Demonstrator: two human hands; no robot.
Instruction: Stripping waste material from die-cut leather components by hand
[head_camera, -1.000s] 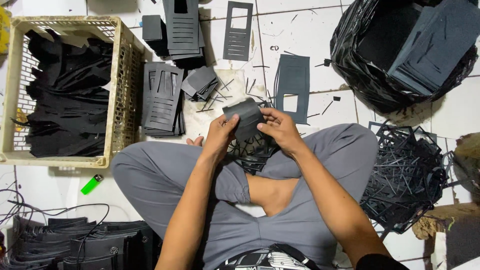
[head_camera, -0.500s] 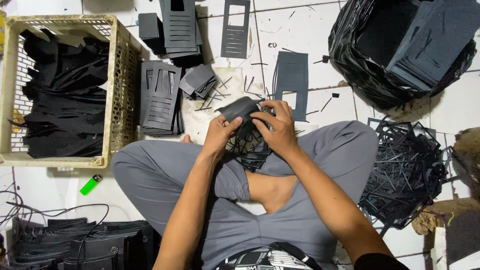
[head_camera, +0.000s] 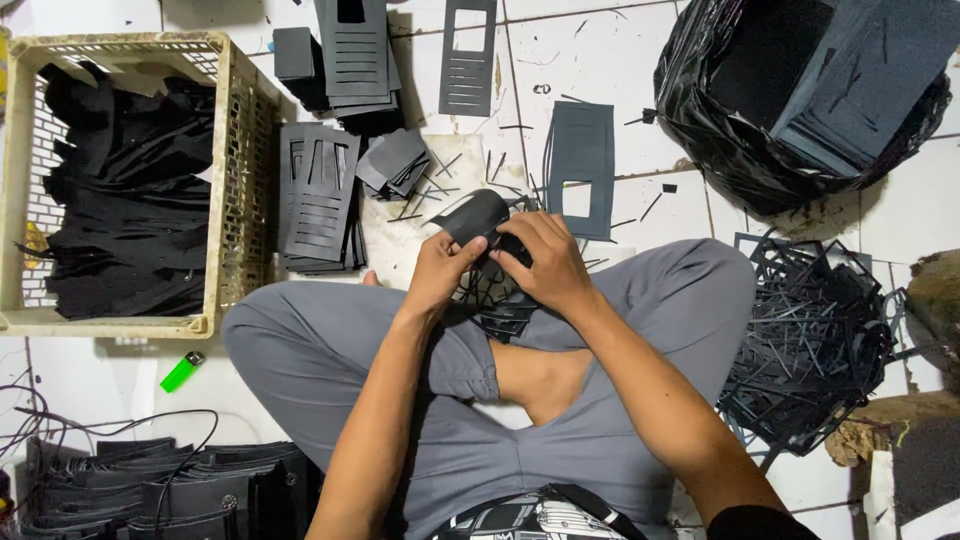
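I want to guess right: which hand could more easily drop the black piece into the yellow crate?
Probably the left hand. It already pinches the black piece, and the crate sits on that side; the right hand would have to cross over.

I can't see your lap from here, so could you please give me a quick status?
Left hand and right hand both gripping the black cut-out piece. Piece bent, over the lap. Nothing blocking.

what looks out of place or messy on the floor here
A green lighter lies alone on the white tiles below the beige crate, unlike the black material around it. Thin black offcut strips are scattered loose on the floor ahead of both hands.
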